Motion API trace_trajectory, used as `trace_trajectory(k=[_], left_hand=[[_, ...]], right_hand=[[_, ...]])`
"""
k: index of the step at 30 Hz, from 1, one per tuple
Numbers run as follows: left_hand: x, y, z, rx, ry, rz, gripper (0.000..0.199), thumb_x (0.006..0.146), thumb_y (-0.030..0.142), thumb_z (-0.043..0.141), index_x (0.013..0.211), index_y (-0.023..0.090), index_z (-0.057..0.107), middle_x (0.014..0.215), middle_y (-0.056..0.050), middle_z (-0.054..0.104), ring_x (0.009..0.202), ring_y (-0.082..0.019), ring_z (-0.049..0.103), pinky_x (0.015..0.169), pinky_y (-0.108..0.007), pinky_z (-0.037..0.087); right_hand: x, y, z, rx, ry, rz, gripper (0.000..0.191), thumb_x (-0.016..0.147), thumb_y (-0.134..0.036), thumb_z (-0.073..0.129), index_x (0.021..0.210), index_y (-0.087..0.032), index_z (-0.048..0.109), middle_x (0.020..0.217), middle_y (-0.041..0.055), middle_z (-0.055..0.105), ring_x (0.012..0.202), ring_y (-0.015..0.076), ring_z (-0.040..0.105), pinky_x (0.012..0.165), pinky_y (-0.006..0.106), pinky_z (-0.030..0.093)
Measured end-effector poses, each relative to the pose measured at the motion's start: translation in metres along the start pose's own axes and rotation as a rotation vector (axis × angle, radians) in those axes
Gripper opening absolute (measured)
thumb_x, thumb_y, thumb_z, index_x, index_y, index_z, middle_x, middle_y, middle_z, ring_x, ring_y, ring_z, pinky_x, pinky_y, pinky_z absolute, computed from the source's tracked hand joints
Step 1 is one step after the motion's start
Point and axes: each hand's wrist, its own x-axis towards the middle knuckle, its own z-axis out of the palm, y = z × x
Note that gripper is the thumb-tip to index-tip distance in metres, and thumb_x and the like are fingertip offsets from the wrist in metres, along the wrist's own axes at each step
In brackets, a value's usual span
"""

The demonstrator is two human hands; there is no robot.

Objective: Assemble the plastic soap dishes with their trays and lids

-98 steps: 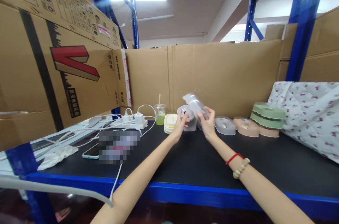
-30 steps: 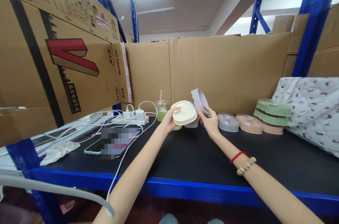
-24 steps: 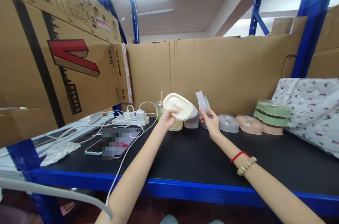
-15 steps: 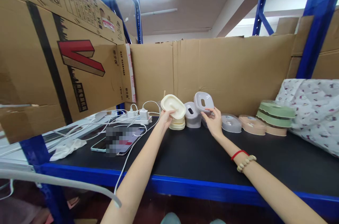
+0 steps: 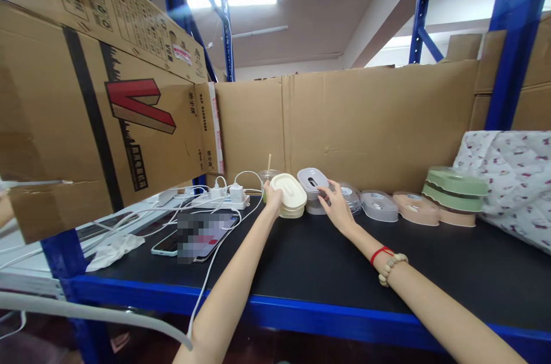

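My left hand (image 5: 272, 198) grips a cream oval soap dish (image 5: 289, 189) by its left side, with fingers curled round the rim. The dish rests on or just above more cream dishes (image 5: 293, 212). Beside it, a pale lilac-grey soap dish (image 5: 310, 178) with a dark slot tilts toward me on top of a grey one (image 5: 316, 208). Thumb and fingers of my right hand (image 5: 338, 207) pinch its right edge. Partly behind that hand sits a clear-lidded dish (image 5: 350, 197).
To the right stand a grey lidded dish (image 5: 379, 206), pink dishes (image 5: 415, 209) and a green stack (image 5: 457, 189) by a patterned cloth (image 5: 512, 180). At left lie phones (image 5: 166, 244), cables, a power strip (image 5: 206, 201) and a tissue (image 5: 115, 252). A straw cup (image 5: 267, 174) stands behind my left hand.
Both hands have lowered their dishes: the cream one onto or near the cream stack, the lilac-grey one leftward and down onto the grey dish. The camera view has shifted slightly.
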Motion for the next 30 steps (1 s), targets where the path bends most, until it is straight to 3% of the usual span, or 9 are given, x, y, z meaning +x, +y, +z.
trace_trajectory(k=[4, 8, 11, 14, 18, 21, 23, 25, 30], left_hand=[[-0.008, 0.009, 0.003, -0.009, -0.044, -0.024, 0.069, 0.063, -0.010, 0.044, 0.127, 0.014, 0.037, 0.113, -0.011, 0.061, 0.105, -0.019, 0.060, 0.090, -0.031, 0.049], [-0.017, 0.012, 0.004, -0.008, -0.115, 0.026, 0.062, 0.066, -0.007, 0.041, 0.123, 0.015, 0.040, 0.116, -0.010, 0.059, 0.107, -0.016, 0.058, 0.091, -0.027, 0.047], [-0.018, 0.012, 0.003, 0.015, -0.141, 0.047, 0.058, 0.070, -0.003, 0.042, 0.125, 0.016, 0.040, 0.119, -0.010, 0.057, 0.108, -0.016, 0.058, 0.091, -0.027, 0.047], [-0.019, 0.014, 0.001, 0.035, -0.204, 0.048, 0.067, 0.071, 0.005, 0.052, 0.134, 0.016, 0.033, 0.126, -0.012, 0.054, 0.113, -0.020, 0.055, 0.093, -0.031, 0.046], [-0.025, 0.020, -0.006, 0.101, -0.497, 0.099, 0.106, 0.059, 0.014, 0.075, 0.145, 0.023, 0.013, 0.140, -0.016, 0.041, 0.116, -0.025, 0.052, 0.087, -0.036, 0.049], [-0.030, 0.024, -0.011, 0.167, -0.780, 0.114, 0.122, 0.051, 0.019, 0.082, 0.146, 0.026, 0.005, 0.132, -0.019, 0.048, 0.093, -0.024, 0.063, 0.070, -0.036, 0.055], [-0.030, 0.025, -0.012, 0.136, -0.878, 0.135, 0.120, 0.053, 0.022, 0.082, 0.147, 0.026, 0.007, 0.118, -0.016, 0.058, 0.071, -0.017, 0.065, 0.064, -0.033, 0.055], [-0.028, 0.023, -0.010, 0.047, -0.891, 0.179, 0.107, 0.058, 0.024, 0.079, 0.145, 0.027, 0.018, 0.107, -0.011, 0.063, 0.060, -0.011, 0.063, 0.064, -0.029, 0.054], [-0.026, 0.015, -0.002, -0.063, -0.756, 0.193, 0.071, 0.071, 0.024, 0.069, 0.135, 0.024, 0.039, 0.091, -0.004, 0.066, 0.058, -0.008, 0.063, 0.064, -0.023, 0.052]], right_hand=[[-0.002, -0.007, -0.007, -0.146, 0.056, -0.078, 0.027, 0.083, -0.030, 0.050, 0.104, -0.022, 0.064, 0.111, 0.0117, 0.056, 0.076, 0.0204, 0.065, 0.059, 0.033, 0.056], [-0.005, -0.020, -0.012, -0.154, 0.061, -0.312, 0.034, 0.084, -0.040, 0.052, 0.112, -0.023, 0.062, 0.107, 0.0103, 0.059, 0.083, 0.0206, 0.064, 0.070, 0.033, 0.056], [-0.008, -0.025, -0.010, -0.106, -0.025, -0.464, 0.030, 0.088, -0.033, 0.048, 0.112, -0.023, 0.062, 0.108, 0.0095, 0.061, 0.076, 0.0160, 0.064, 0.068, 0.029, 0.056], [-0.008, -0.022, -0.007, -0.059, -0.048, -0.493, 0.031, 0.091, -0.023, 0.039, 0.111, -0.024, 0.063, 0.105, 0.0081, 0.062, 0.077, 0.0143, 0.064, 0.063, 0.024, 0.055], [-0.007, -0.012, -0.009, -0.028, -0.006, -0.432, 0.033, 0.093, -0.023, 0.038, 0.111, -0.029, 0.064, 0.099, 0.0060, 0.063, 0.076, 0.0144, 0.065, 0.061, 0.025, 0.055], [-0.005, -0.005, -0.013, -0.013, 0.030, -0.395, 0.031, 0.092, -0.024, 0.040, 0.109, -0.031, 0.066, 0.101, 0.0057, 0.062, 0.077, 0.0147, 0.065, 0.064, 0.026, 0.056], [-0.003, -0.003, -0.014, -0.008, 0.047, -0.379, 0.031, 0.092, -0.025, 0.041, 0.111, -0.031, 0.065, 0.104, 0.0064, 0.061, 0.080, 0.0156, 0.065, 0.065, 0.027, 0.057], [-0.002, -0.002, -0.015, -0.011, 0.057, -0.367, 0.032, 0.092, -0.026, 0.041, 0.115, -0.030, 0.063, 0.107, 0.0074, 0.060, 0.083, 0.0169, 0.065, 0.066, 0.028, 0.057], [-0.002, -0.008, -0.015, -0.027, 0.031, -0.394, 0.036, 0.092, -0.024, 0.036, 0.119, -0.026, 0.060, 0.111, 0.0093, 0.059, 0.090, 0.0180, 0.065, 0.070, 0.029, 0.058]])
